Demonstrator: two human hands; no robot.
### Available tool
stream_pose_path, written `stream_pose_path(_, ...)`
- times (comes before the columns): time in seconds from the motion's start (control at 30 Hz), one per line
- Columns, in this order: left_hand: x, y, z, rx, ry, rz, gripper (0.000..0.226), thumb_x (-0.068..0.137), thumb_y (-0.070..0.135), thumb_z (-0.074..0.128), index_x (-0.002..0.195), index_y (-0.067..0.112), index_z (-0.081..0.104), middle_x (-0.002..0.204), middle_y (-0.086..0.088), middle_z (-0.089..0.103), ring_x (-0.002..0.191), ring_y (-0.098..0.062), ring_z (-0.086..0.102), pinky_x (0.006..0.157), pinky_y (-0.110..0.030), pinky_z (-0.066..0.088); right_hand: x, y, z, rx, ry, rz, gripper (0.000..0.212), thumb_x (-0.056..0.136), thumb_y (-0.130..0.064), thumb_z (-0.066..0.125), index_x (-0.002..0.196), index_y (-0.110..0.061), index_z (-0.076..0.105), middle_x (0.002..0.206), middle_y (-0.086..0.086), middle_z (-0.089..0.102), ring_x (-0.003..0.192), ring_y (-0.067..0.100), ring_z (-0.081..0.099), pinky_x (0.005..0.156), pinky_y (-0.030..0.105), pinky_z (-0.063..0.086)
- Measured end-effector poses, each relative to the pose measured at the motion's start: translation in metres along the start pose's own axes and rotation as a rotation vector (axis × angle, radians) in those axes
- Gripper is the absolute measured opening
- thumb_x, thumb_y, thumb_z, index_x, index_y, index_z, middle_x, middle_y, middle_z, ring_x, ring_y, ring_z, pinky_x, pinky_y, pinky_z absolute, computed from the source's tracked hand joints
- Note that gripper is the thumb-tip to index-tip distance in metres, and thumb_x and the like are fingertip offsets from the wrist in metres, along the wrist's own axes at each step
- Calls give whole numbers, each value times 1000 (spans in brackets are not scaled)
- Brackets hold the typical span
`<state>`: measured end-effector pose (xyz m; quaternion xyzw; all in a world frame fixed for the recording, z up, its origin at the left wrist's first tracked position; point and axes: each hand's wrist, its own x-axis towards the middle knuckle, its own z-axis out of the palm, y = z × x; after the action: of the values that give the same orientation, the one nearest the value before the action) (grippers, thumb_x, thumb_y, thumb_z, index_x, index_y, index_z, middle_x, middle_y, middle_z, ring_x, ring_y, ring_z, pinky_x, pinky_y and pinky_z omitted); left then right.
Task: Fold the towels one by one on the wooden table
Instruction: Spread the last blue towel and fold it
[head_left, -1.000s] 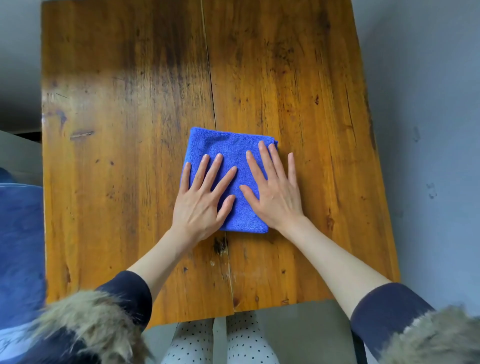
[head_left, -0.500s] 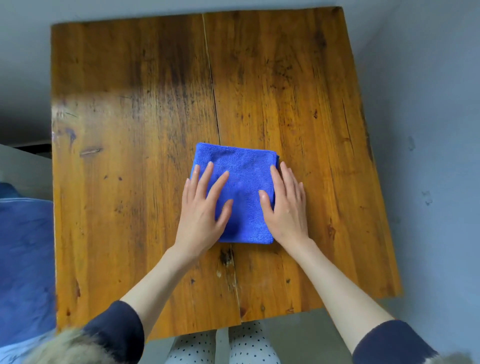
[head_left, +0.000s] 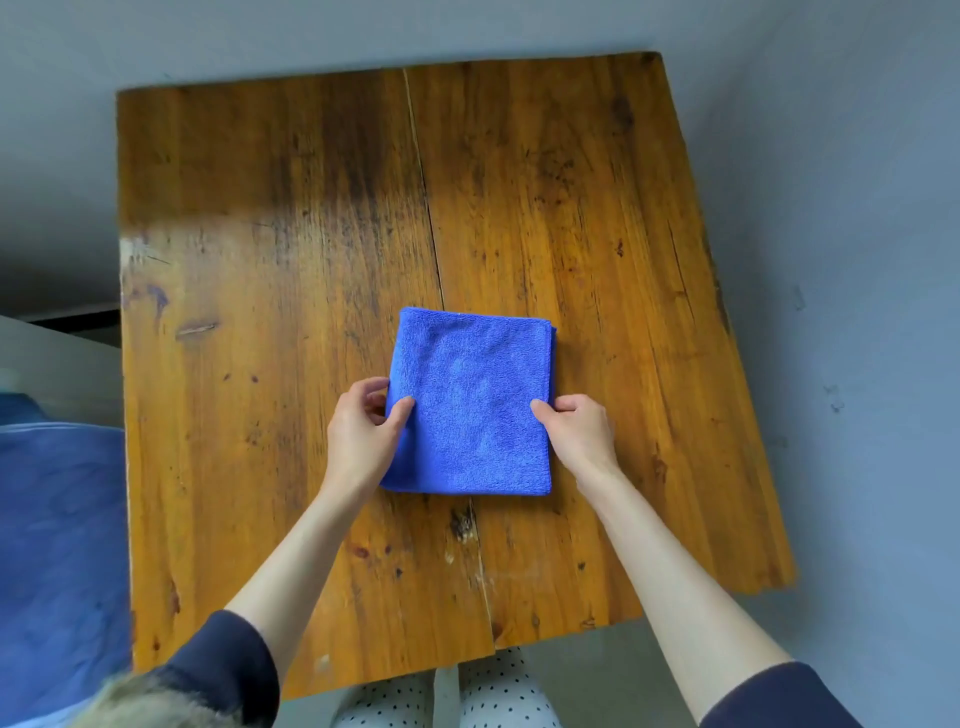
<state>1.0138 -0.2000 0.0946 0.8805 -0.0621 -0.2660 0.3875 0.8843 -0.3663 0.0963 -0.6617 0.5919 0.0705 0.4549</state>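
Both hands pinch the side edges of a folded blue towel (head_left: 470, 402) lying on the wooden table (head_left: 545, 208).

The fingers of the left hand (head_left: 361, 434) and right hand (head_left: 579, 431) curl under the towel's edges, so only the thumbs on top and the knuckles show; whether the cloth is lifted cannot be told. The towel is a nubby, rectangular pad, its layers peeking out at the far right corner, set near the table's middle across the plank seam. The wood is glossy, amber, scratched and dark-stained. Blue fabric (head_left: 57, 545) at the left is cut off by the frame.
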Motion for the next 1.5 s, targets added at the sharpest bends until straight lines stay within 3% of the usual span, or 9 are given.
stream_pose_path(0.1,3,4,-4,1,-66,-54,34,85,26,66,115,16,57,95,3,60,83,-14,56,73,-26,39,2,-8,-4,149,-75,95,25,88,-27,63,78,-4,64,86,4,66,76,18,62,62,29,47)
stream_pose_path(0.2,8,8,-7,14,-119,-123,34,85,26,66,116,17,56,97,0,61,90,-20,58,77,-32,46,3,-15,-8,281,-187,204,16,88,-22,64,94,-8,62,91,-1,62,70,6,55,51,20,37)
stream_pose_path(0.4,8,12,-6,-37,-118,-203,32,85,21,65,116,14,59,105,-6,64,98,-24,60,84,-39,50,4,-17,-10,241,-251,154,18,90,-21,60,100,-6,61,98,0,62,75,8,56,54,21,40)
stream_pose_path(0.57,-5,6,-13,-185,-196,-285,27,88,13,62,112,18,52,81,-2,61,70,-13,57,57,-27,44,-6,-12,-15,305,-341,50,14,91,-20,58,102,-12,60,103,0,65,87,9,63,66,23,51)
stream_pose_path(0.7,-25,2,-24,-302,-225,-392,22,89,9,59,106,19,53,79,-2,62,64,-9,58,44,-20,43,-14,-12,-22,300,-481,52,34,90,-18,59,123,-11,54,115,2,64,100,17,63,86,35,53)
stream_pose_path(0.87,-55,5,-46,-407,-185,-423,21,89,7,58,107,18,55,88,-8,58,70,-14,52,58,-27,42,-32,-29,-31,220,-580,-4,42,89,-18,62,128,-13,49,113,3,65,97,18,65,70,30,53)
stream_pose_path(1.07,-104,5,-102,-563,-24,-398,23,89,9,59,109,20,54,88,-4,60,72,-11,55,61,-28,49,-80,-81,-26,153,-663,-152,38,87,-16,65,122,-14,52,107,4,67,87,14,65,73,31,50)
stream_pose_path(1.2,-153,-16,-162,-656,110,-374,23,88,11,60,106,23,54,96,-6,60,78,-12,58,64,-28,50,-137,-118,-1,37,-781,-282,19,86,-17,63,105,-18,60,87,-4,69,71,10,63,61,26,51)
stream_pose_path(1.5,-286,-130,-290,-893,472,-382,20,88,5,59,101,20,53,88,-4,58,71,-12,59,55,-24,47,-313,-151,134,-269,-1032,-538,17,88,-11,53,101,-19,62,83,-3,63,65,10,56,59,25,45)
